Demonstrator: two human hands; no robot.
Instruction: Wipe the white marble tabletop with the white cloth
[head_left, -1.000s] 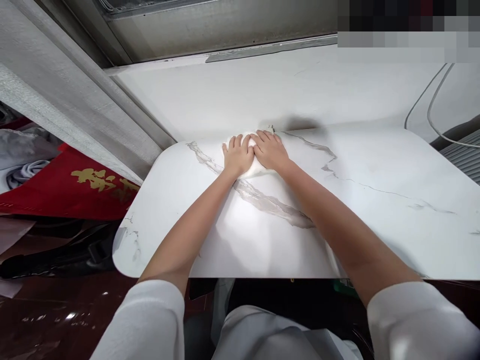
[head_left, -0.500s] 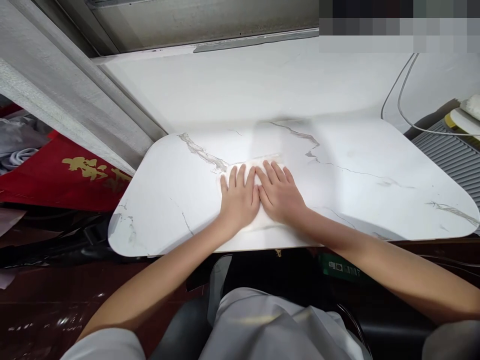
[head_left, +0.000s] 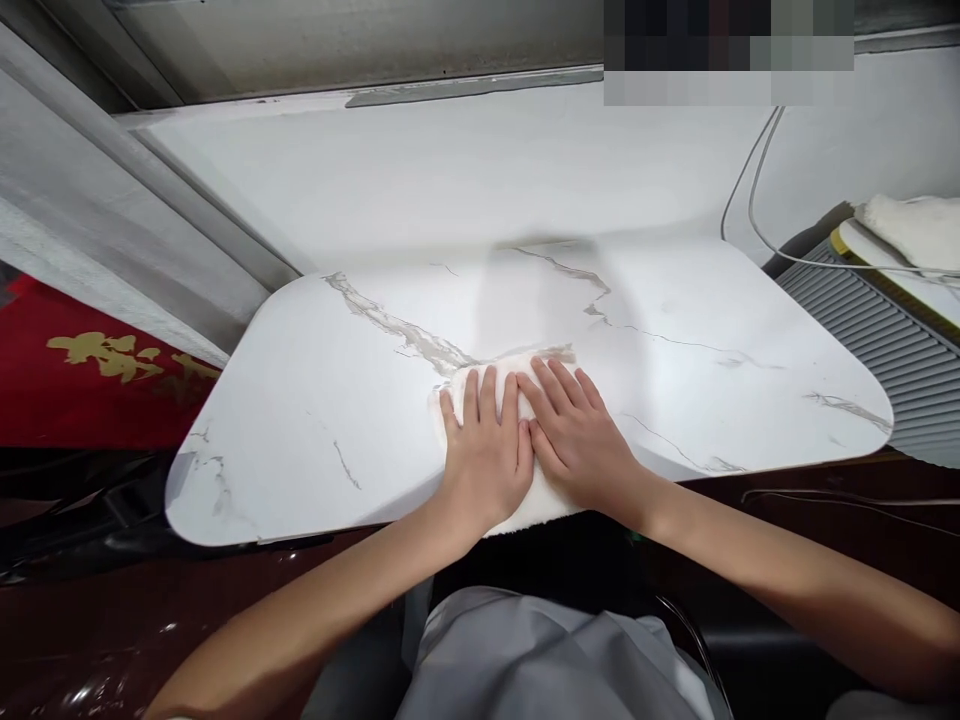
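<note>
A white cloth (head_left: 538, 508) lies spread on the white marble-patterned tabletop (head_left: 720, 400), its near end reaching past the front edge. My left hand (head_left: 486, 462) rests flat on the cloth, fingers stretched forward and apart. Beside it, my right hand (head_left: 583, 440) also presses flat on the cloth with its fingers extended. The two thumbs meet or nearly meet in the middle. Much of the cloth is hidden under both palms.
A white wall (head_left: 465, 170) stands behind the table. At the left are a grey post (head_left: 142, 190) and a red cloth with gold characters (head_left: 97, 370). Thin cables (head_left: 752, 180) hang at the right, near a grey ribbed surface (head_left: 862, 330) and a white fluffy item (head_left: 919, 230).
Both hands have drawn the cloth toward me, and its near end now passes the table's front edge. The camera view has shifted somewhat to the right.
</note>
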